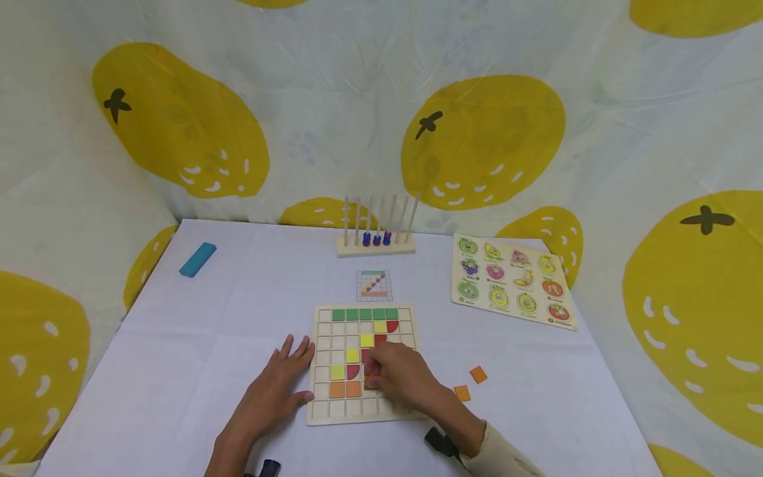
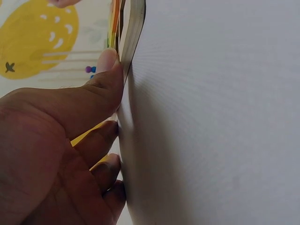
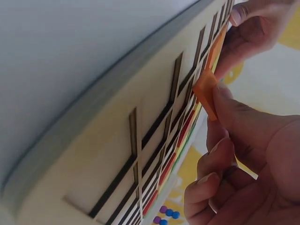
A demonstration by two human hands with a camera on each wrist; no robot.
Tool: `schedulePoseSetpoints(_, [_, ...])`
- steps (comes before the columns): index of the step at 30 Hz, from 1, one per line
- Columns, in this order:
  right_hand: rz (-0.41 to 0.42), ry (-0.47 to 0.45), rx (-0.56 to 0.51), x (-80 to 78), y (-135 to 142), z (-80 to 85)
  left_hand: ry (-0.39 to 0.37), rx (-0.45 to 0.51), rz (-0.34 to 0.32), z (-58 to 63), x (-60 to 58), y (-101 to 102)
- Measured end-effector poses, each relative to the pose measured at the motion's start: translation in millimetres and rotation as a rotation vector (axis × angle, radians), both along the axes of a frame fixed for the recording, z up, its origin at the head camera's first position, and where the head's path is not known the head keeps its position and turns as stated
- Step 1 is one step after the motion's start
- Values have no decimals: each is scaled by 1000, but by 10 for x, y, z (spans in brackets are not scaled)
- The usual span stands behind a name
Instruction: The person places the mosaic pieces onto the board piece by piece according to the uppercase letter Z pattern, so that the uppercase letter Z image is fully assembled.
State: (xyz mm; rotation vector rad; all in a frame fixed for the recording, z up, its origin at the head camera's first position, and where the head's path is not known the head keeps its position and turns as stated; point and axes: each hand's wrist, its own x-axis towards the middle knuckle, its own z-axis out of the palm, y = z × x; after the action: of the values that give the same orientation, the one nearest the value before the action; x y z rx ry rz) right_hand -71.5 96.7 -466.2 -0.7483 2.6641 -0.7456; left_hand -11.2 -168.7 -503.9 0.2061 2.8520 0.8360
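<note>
A wooden grid board lies on the white table. My right hand pinches an orange square tile between thumb and fingers, tilted over a cell in the orange row. Two orange tiles sit to its left in that row. Green tiles fill part of the top row, while yellow squares and red quarter-round tiles run diagonally; my right hand hides some cells. With fingers spread, my left hand touches the board's left edge with its thumb and fingertips.
Two loose orange tiles lie right of the board. Behind it is a small pattern card, then a peg stand with several beads. A fruit puzzle board lies at back right, a teal block at back left.
</note>
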Motion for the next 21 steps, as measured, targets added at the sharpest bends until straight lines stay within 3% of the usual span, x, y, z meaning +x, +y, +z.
schedulePoseSetpoints(10, [48, 11, 82, -14, -77, -44, 10, -2, -21, -10, 1, -20])
schedulePoseSetpoints(21, [47, -40, 36, -3, 38, -30, 11, 3, -15, -5, 5, -13])
